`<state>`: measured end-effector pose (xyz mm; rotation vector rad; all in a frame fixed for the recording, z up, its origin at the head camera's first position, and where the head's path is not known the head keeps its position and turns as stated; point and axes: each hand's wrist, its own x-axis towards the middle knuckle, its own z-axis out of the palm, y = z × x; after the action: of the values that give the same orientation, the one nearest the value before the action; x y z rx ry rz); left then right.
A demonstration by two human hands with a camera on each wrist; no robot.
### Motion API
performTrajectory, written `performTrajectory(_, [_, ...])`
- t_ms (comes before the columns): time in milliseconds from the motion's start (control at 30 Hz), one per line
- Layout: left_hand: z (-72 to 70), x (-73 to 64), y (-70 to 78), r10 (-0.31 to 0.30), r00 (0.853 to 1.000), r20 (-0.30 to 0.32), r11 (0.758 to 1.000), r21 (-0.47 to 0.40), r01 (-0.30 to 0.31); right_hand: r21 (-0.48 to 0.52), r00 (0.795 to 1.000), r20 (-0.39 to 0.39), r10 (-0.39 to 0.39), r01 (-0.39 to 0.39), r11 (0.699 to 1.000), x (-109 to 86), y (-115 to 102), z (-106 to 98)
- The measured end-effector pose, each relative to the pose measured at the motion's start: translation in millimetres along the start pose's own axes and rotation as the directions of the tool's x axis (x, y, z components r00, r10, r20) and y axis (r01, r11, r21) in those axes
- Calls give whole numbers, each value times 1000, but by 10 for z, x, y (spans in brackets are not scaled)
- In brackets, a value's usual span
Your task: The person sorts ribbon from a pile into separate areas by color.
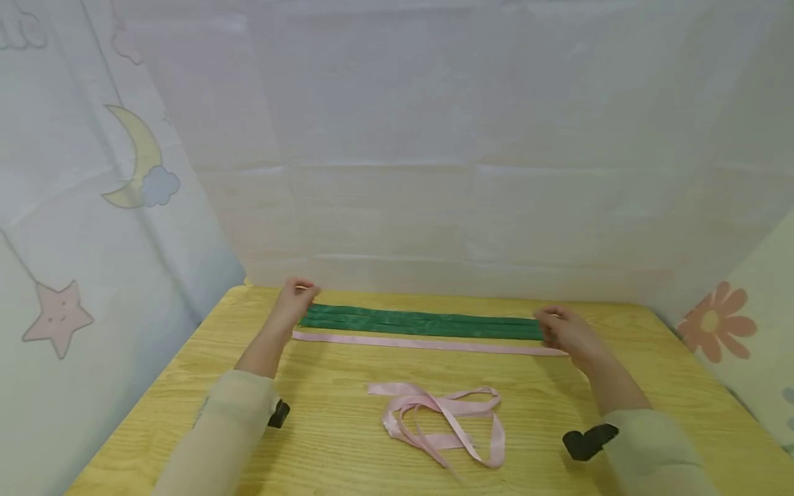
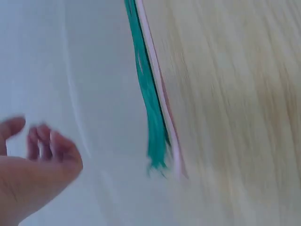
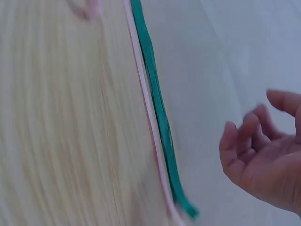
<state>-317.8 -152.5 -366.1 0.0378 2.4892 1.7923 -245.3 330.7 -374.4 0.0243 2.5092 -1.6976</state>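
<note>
Green ribbon strips (image 1: 422,323) lie crosswise on the bench (image 1: 322,427), straight pink ribbon (image 1: 428,344) just on their near side, pink tangle (image 1: 448,415) nearer. Head view: left hand (image 1: 294,303) and right hand (image 1: 567,335) at opposite ends, arms (image 1: 257,353) extended forward, spread. Only wrist views show fingers (image 3: 229,141) loosely bent, gripping nothing; left wrist adds frayed green tips (image 2: 157,162).

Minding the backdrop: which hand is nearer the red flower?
Right: the right hand is by the end of the green ribbons nearest the flower, the left hand by the opposite end.
</note>
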Motion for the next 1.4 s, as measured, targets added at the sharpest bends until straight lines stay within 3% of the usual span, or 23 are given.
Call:
performTrajectory(33, [111,-23,33,32,994,103,998,54,-38,-26,998,59,-18,19,999,-1,-52,93])
performTrajectory(67, [230,-50,53,56,977,208,990,114,-81,-39,993,116,-31,36,999,-5,-96,188])
performTrajectory(100, [346,-79,60,75,946,317,977,165,-132,-54,984,173,-42,52,997,-9,-133,284])
performTrajectory(167, [570,-144,58,85,863,499,937,255,-240,-74,959,278,-61,85,994,-24,-191,467])
performTrajectory(200, [675,-177,48,79,821,566,914,287,-286,-85,942,327,-72,105,991,-34,-210,551])
performTrajectory(267, [854,-236,28,62,759,648,865,344,-365,-105,907,411,-91,147,984,-50,-230,706])
performTrajectory(300, [929,-260,15,56,738,672,843,365,-396,-118,890,444,-98,167,979,-59,-235,774])
performTrajectory(333, [996,-283,2,44,728,684,822,390,-416,-120,873,475,-109,186,975,-69,-240,837])
performTrajectory(400, [1099,-317,-32,19,724,690,776,446,-446,-115,842,525,-121,211,971,-81,-239,946])
performTrajectory(533, [1215,-360,-82,8,746,666,698,531,-481,-81,810,571,-132,216,973,-114,-250,1101])
performTrajectory(600, [1240,-375,-90,15,751,660,691,536,-485,-81,812,568,-134,217,973,-125,-255,1147])
performTrajectory(700, [1245,-391,-41,37,735,677,739,476,-476,-100,826,547,-137,227,969,-126,-267,1201])
performTrajectory(800, [1236,-408,80,53,708,704,811,384,-442,-140,840,518,-161,269,953,-127,-300,1255])
performTrajectory(933, [1230,-446,268,61,690,721,866,306,-396,-182,841,505,-194,323,929,-144,-355,1320])
performTrajectory(1067, [1188,-476,388,72,697,714,887,273,-371,-197,831,518,-202,346,917,-154,-366,1346])
performTrajectory(1167, [1132,-480,432,83,706,703,894,260,-365,-185,838,503,-213,345,920,-161,-353,1336])
performTrajectory(1400, [1006,-459,459,99,716,691,923,205,-325,-112,848,485,-212,301,947,-176,-369,1239])
